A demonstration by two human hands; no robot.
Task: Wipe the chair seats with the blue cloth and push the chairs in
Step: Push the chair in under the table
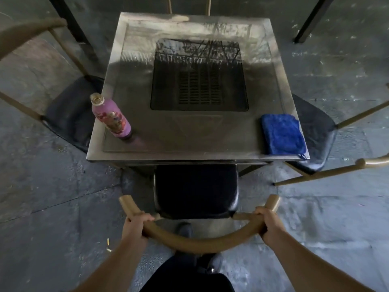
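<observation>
The table (195, 144) stands centre. On it: a bottle (111, 118) upright at the near left corner, a cloth (283, 137) flat at the near right corner. One chair (195, 190) sits at the near edge, seat partly under the table — hands on its backrest, left hand (136, 225) and right hand (269, 224). A chair (69, 114) stands left, another (315, 131) right.

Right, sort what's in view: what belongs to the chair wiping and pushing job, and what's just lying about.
Part of the job:
near chair, curved backrest gripped by left hand and right hand
blue cloth, folded on the table's right corner
left chair
right chair

Just lying about:
pink bottle on the table
grill vent in the tabletop
</observation>
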